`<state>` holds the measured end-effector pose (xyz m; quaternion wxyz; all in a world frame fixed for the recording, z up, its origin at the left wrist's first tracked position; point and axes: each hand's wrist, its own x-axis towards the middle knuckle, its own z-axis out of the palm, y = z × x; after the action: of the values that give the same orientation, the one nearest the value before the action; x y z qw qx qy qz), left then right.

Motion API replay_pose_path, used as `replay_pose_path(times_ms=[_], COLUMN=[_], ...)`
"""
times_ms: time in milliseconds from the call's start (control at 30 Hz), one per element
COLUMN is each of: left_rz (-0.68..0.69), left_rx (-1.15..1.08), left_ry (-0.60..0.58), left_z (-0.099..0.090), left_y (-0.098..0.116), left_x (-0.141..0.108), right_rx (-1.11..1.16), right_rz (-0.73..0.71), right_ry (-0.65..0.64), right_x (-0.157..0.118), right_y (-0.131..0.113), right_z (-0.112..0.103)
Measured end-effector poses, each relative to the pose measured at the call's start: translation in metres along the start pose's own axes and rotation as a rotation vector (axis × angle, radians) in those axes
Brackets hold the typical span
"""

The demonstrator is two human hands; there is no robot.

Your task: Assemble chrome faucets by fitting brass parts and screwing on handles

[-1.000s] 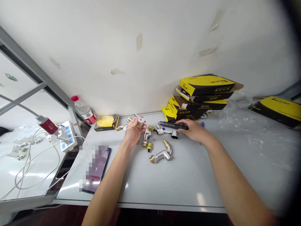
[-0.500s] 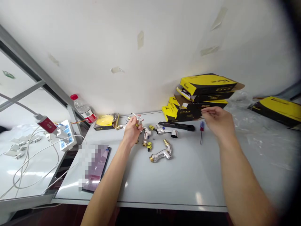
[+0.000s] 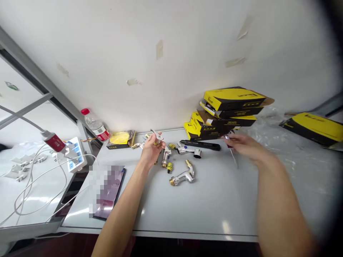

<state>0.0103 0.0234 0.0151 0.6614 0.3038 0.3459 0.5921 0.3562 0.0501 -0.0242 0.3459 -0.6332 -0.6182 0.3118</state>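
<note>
My left hand [image 3: 150,149] is closed around a chrome faucet handle [image 3: 158,136], its lever pointing up and left; my fingers hide what is below it. My right hand [image 3: 245,145] grips a screwdriver [image 3: 234,157] by its handle, the thin metal shaft slanting down to the right. Near my left hand lie a chrome faucet body [image 3: 166,156] and small yellow-and-black cartridges [image 3: 169,166]. Another faucet body [image 3: 184,177] with brass ends rests closer to me. Loose chrome handles [image 3: 197,153] lie to the right.
A black box cutter [image 3: 200,144] lies before stacked yellow-and-black boxes [image 3: 234,99]. Clear plastic wrap [image 3: 289,157] and another box [image 3: 313,126] are at right. A phone [image 3: 112,192], an open box [image 3: 120,138], a bottle [image 3: 98,128] and a power strip [image 3: 76,153] are at left.
My right hand has taken hold of the screwdriver, which lay on the table, and its shaft is now tilted. The left hand stays nearly in place with the faucet handle.
</note>
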Motion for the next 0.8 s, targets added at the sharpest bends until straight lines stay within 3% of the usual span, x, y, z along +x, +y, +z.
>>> replay_pose_path(times_ms=[67,167,300,467,800], left_rz=[-0.008,-0.040,-0.079,-0.110,-0.102], left_rx=[-0.002,-0.005,0.052,0.097,0.105], left_ry=[-0.011,-0.033,-0.072,-0.082,-0.081], left_z=[0.000,0.000,0.002,0.005,0.006], left_y=[-0.002,-0.004,-0.008,-0.009,-0.009], left_x=[0.000,0.000,-0.002,-0.003,-0.004], right_rx=[0.191,0.576,0.612,0.531,0.442], right_rz=[0.023,-0.071,-0.178,-0.226,-0.188], right_ry=[-0.023,-0.001,-0.106,-0.187,-0.208], right_x=[-0.008,-0.017,-0.024,-0.029,-0.028], right_y=[-0.025,-0.063,-0.093,-0.102,-0.100], right_z=[-0.003,0.009,0.045,0.068,0.062])
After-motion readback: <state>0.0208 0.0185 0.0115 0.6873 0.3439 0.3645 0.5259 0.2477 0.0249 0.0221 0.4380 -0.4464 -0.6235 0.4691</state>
